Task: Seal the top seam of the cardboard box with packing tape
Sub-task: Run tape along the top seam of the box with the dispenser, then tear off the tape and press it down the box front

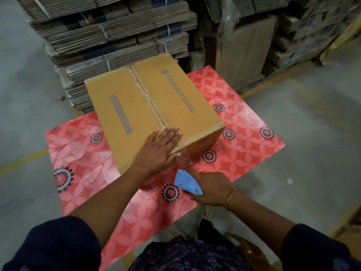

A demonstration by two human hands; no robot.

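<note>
A closed brown cardboard box (152,106) stands on a table with a red flowered cloth (244,133). Clear packing tape (151,102) runs along its top seam and comes off the near edge as a loose strip (183,160). My left hand (158,151) lies flat, fingers together, on the box top at the near end of the seam. My right hand (212,189) is below the box's near edge, closed around a blue tape dispenser (186,182) from which the strip runs up to the box.
Tall stacks of bundled flat cardboard (109,36) stand right behind the table. More cardboard sheets and stacks (254,45) fill the back right. Grey concrete floor with yellow lines (23,159) lies on both sides. A brown bag (252,251) hangs by my right hip.
</note>
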